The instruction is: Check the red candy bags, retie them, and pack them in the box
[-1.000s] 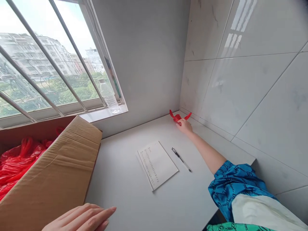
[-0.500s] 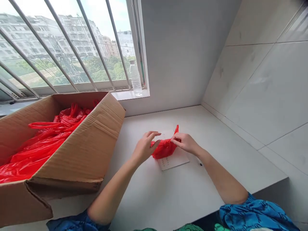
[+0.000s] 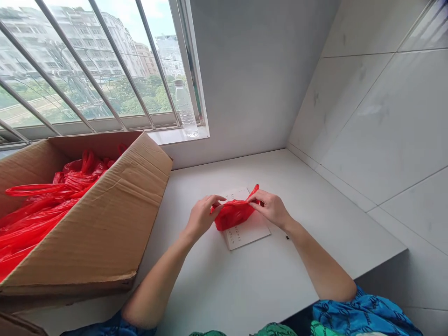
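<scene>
A small red plastic bag (image 3: 234, 215) is stretched between my two hands, above a white notebook or sheet with small dark marks (image 3: 249, 233). My left hand (image 3: 203, 213) pinches the bag's left end between thumb and fingers. At the other end, my right hand (image 3: 268, 207) grips the bag near its top, and a red strip pokes up past the fingers. Part of the white sheet is hidden beneath the bag.
To the left stands a cardboard box (image 3: 105, 210) holding many red plastic bags (image 3: 52, 198). A clear bottle (image 3: 186, 109) is on the sill of the barred window. A small dark-tipped object (image 3: 287, 237) lies on the white table (image 3: 224, 289) by my right forearm.
My left hand has closed onto the bag's left end, where its fingers were apart before. The bag is now drawn out wider to the left. The view has shifted slightly right.
</scene>
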Available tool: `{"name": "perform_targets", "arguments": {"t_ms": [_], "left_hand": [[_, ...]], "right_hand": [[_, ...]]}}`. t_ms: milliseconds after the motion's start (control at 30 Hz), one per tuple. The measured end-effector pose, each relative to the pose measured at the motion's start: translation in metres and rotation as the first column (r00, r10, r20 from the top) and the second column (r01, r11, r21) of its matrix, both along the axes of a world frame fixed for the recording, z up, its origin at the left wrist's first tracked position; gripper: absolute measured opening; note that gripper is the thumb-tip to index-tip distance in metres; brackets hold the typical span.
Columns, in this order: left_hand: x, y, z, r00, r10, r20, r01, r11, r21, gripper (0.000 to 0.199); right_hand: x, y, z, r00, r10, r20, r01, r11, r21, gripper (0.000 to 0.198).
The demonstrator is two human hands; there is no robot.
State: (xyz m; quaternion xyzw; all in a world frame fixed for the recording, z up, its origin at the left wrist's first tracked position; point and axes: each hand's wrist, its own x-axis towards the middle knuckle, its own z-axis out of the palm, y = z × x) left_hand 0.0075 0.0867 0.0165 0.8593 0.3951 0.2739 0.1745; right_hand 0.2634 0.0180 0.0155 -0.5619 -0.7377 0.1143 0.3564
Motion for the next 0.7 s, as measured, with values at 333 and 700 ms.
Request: {"name": "perform_targets", "arguments": {"t_ms": [333, 700], "left_hand": [[-0.023, -0.003, 0.018, 0.993, 0.088, 0.083, -0.091, 0.995, 0.033, 0.029], [0.017, -0.023, 0.001, 0.959, -0.195, -0.205, 0.24, 0.944, 0.226, 0.022]], "right_hand": [[0.014, -0.01, 0.019, 0.999, -0.037, 0.032, 0.039, 0.996, -0.076, 0.026], [-0.009, -0.015, 0.008, 0.987, 0.154, 0.055, -0.135, 0.957, -0.257, 0.016]]}}
